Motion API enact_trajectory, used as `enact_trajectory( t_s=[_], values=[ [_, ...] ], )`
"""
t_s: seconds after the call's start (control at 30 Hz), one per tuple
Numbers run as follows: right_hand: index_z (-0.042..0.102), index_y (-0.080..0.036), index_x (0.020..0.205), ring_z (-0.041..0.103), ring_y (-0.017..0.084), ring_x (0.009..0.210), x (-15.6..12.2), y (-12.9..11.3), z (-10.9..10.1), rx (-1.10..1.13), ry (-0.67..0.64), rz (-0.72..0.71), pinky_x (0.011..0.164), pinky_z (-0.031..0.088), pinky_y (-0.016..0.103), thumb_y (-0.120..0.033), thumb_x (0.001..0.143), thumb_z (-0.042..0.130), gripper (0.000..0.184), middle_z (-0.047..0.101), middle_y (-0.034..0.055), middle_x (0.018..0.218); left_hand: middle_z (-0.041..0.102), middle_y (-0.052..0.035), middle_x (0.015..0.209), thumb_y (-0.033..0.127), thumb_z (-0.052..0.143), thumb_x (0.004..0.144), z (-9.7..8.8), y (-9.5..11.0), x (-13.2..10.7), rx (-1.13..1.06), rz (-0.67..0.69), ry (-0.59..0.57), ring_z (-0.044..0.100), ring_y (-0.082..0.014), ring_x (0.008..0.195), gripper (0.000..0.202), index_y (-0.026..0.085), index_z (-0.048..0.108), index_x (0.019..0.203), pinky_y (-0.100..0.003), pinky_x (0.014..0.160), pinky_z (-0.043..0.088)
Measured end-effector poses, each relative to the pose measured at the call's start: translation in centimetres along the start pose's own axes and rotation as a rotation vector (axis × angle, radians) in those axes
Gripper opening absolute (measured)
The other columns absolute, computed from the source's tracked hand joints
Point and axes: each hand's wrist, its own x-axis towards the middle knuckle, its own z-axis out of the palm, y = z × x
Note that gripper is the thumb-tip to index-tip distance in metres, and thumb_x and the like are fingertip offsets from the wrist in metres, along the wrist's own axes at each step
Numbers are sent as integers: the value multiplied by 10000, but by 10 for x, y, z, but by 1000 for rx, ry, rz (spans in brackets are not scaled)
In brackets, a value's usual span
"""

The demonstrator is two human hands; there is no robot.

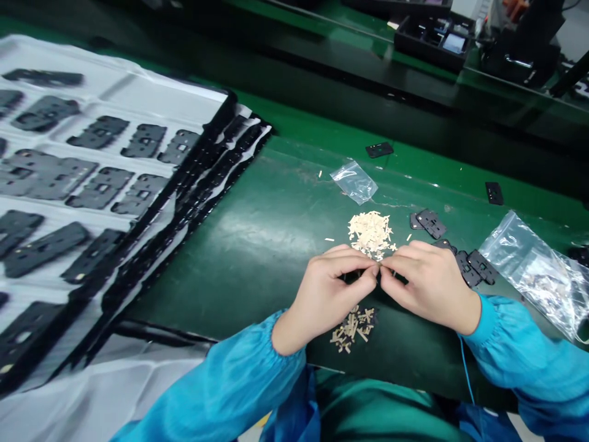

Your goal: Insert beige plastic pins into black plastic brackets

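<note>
My left hand [329,294] and my right hand [427,288] meet at the fingertips in the middle of the green mat, pinching a small dark piece [355,276] that my fingers mostly hide. Just beyond my fingertips lies a heap of cream-coloured strips [370,234]. Below my hands sits a smaller pile of cream strips on dark parts [353,328]. To the right of my right hand lie several black plastic parts [473,268].
A clear plastic bag [534,270] lies at the right, and a smaller one [353,182] lies beyond the heap. A white sheet [115,92] with rows of black parts fills the left. Black trays [432,40] stand on a farther bench.
</note>
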Motion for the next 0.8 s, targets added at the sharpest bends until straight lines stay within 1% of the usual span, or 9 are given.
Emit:
enact_trajectory(
  t_s=[0.13,0.2,0.27,0.33,0.43,0.53,0.6,0.7,0.8],
  values=[
    [740,-181,706,561,162,618,1,2,-1,114,-37,43,635,405,313,-216,937,562,295,682,10,651,782,-7,783,122,681,889,-3,4,1,87,99,-69,680,-152,710,141,191,782,820,-298,712,541],
    [723,-188,674,570,153,624,2,6,0,222,-52,91,661,425,298,-188,884,585,251,677,-1,641,779,-6,787,128,686,890,-6,5,1,88,103,-94,678,-152,715,125,193,780,838,-296,711,543],
    [712,-191,664,595,144,641,3,13,2,317,-55,164,677,440,283,-154,829,601,201,683,-9,651,781,-8,797,129,699,880,-9,4,0,64,77,-98,687,-154,732,111,194,780,841,-295,718,547],
    [700,-190,657,615,142,657,5,20,4,343,-75,245,670,441,278,-132,796,609,176,688,-9,669,783,-11,796,122,704,872,-13,2,-1,28,35,-86,695,-157,739,114,196,779,827,-294,718,548],
    [697,-194,651,614,145,660,5,26,5,326,-132,315,640,431,280,-144,826,615,199,685,-1,684,779,-21,787,123,696,871,-19,0,-2,-25,-36,-64,690,-154,707,129,196,781,805,-274,638,530],
    [764,-208,790,636,140,690,4,22,2,478,-93,288,644,464,269,-214,859,671,115,728,1,773,778,-30,789,130,693,868,-22,0,-2,-57,-69,-45,688,-156,687,130,196,786,805,-263,583,516],
    [786,-207,880,667,151,739,3,14,-1,535,-33,236,691,499,276,-263,839,729,89,751,9,826,777,-25,785,117,690,865,-21,1,-1,-53,-43,-46,698,-157,703,136,197,783,806,-270,624,536],
    [786,-194,861,678,169,755,2,4,-3,460,-8,162,744,511,309,-266,856,705,108,757,18,805,776,-15,788,116,688,875,-20,4,1,-5,35,-81,703,-156,728,135,201,778,820,-292,708,554],
    [761,-195,770,646,153,691,3,1,-2,428,-25,156,720,496,306,-206,880,618,180,729,4,724,779,-15,803,140,683,891,-18,7,1,54,75,-134,691,-161,735,128,208,780,841,-307,726,552]
  ],
)
